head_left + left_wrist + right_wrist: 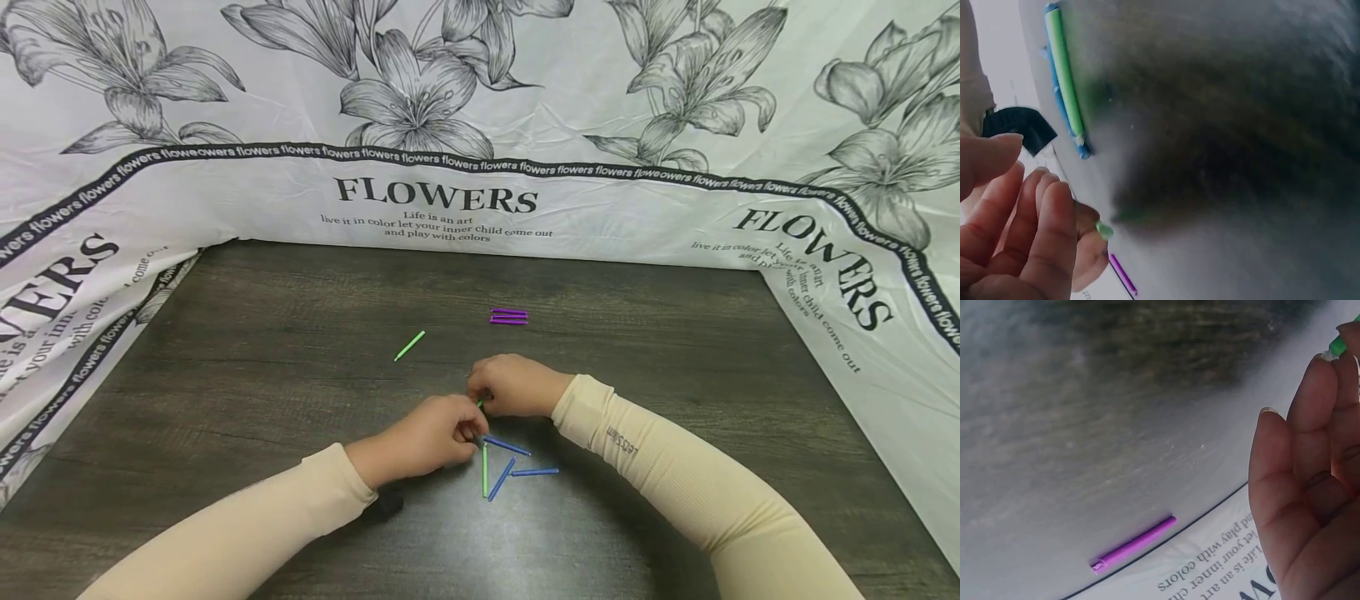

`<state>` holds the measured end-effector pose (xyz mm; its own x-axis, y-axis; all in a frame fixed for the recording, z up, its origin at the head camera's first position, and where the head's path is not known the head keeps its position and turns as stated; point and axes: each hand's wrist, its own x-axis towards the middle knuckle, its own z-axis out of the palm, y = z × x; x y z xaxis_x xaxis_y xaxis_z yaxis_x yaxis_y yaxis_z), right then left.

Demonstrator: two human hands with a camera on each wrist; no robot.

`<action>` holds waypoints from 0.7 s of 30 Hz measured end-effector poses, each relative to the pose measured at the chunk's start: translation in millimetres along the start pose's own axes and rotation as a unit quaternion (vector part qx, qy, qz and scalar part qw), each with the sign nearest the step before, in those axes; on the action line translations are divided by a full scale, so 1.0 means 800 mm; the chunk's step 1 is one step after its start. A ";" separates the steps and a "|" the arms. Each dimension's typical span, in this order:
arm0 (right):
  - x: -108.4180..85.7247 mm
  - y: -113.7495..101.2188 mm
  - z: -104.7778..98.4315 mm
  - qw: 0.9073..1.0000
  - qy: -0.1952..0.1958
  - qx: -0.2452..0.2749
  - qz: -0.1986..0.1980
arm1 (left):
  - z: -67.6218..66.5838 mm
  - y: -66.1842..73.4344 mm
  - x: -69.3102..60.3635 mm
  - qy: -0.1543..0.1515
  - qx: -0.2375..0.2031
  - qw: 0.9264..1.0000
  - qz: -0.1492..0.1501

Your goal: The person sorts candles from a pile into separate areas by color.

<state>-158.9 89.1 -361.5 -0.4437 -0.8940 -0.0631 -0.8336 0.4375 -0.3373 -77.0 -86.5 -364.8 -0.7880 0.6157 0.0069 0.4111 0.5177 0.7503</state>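
1. Right hand: mine, gripping. Thumb and finger pinch the held green, a thin stick; one end shows past the fingertips, the rest is hidden by them. A light pinch should serve: a hard squeeze might roll it.
2. Left hand: mine, fingers loosely bent, nothing seen between them. Close beside the held green; whether it touches, I cannot tell. Best used, I judge, to steady or guard, its fingertips off the sticks below.
3. Lower green: lying, one end toward me, the other near my left fingertips. Easily nudged, so I should lower the held green from above rather than slide it in.
4. Upper blue: lying aslant, its left end just beside the top of the lower green. My left fingers are the likeliest to knock it.
5. Slanting blue: lying between lower green and level blue.
6. Level blue: lying, left end near the slanting blue.
7. Far green: lying alone, beyond my left hand.
8. Purples: three, side by side, beyond my right hand. Any reach for them should clear the blues.
9. Table: dark, wood-patterned, under all the lying sticks.
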 end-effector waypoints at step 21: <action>0.005 0.004 -0.010 0.999 0.001 0.030 0.023 | 0.010 0.001 0.013 -0.076 0.086 0.990 0.084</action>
<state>-166.0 87.4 -355.3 -0.4810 -0.8732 -0.0786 -0.7915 0.4711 -0.3894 -81.7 -75.1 -369.5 -0.6292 0.7771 0.0133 0.6126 0.4854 0.6238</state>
